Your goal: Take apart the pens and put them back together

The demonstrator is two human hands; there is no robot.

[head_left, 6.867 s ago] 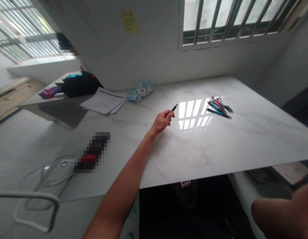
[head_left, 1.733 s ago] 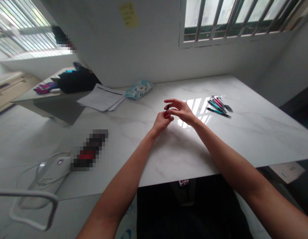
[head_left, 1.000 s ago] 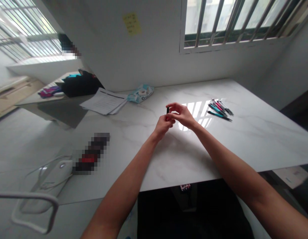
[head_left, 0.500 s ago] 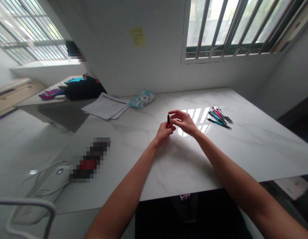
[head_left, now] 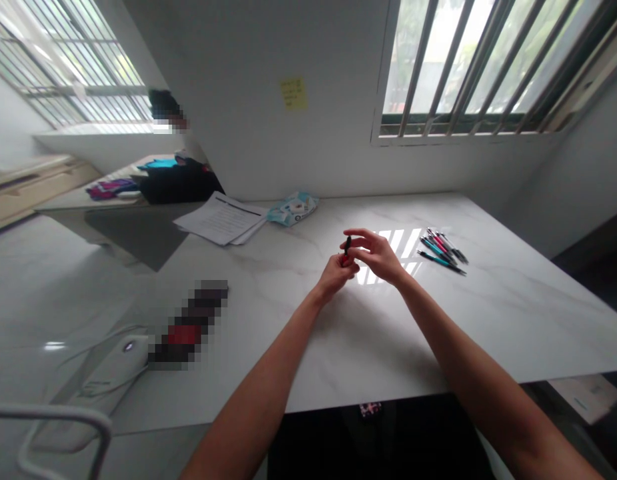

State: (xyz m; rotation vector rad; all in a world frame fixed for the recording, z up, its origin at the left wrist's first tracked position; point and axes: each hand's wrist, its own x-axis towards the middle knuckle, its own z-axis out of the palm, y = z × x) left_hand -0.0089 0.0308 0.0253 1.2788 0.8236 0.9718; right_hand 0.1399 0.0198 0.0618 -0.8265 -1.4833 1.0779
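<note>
Over the middle of the white marble-patterned table, my left hand (head_left: 337, 276) is closed round the lower part of a small pen (head_left: 348, 245). Red shows at the fingers, and the pen's black end sticks up above them, slightly tilted. My right hand (head_left: 381, 257) comes in from the right with its thumb and fingertips at that black end, the other fingers curved. The pen's lower part is hidden inside my left hand. Right of both hands lies a loose group of several pens (head_left: 441, 248), turquoise, red and silver, with one turquoise pen (head_left: 442, 263) nearest me.
Printed papers (head_left: 223, 220) and a light-blue wipes packet (head_left: 292, 209) lie at the table's back by the wall. To the left are a pixelated dark and red object (head_left: 191, 327) and a white bag-like item (head_left: 113, 367). A yellow note (head_left: 293, 93) sticks to the wall.
The view has shifted, so everything sits slightly lower and further right. The pen's black end has gone from upright to slightly tilted, with my right fingers closer about it.
</note>
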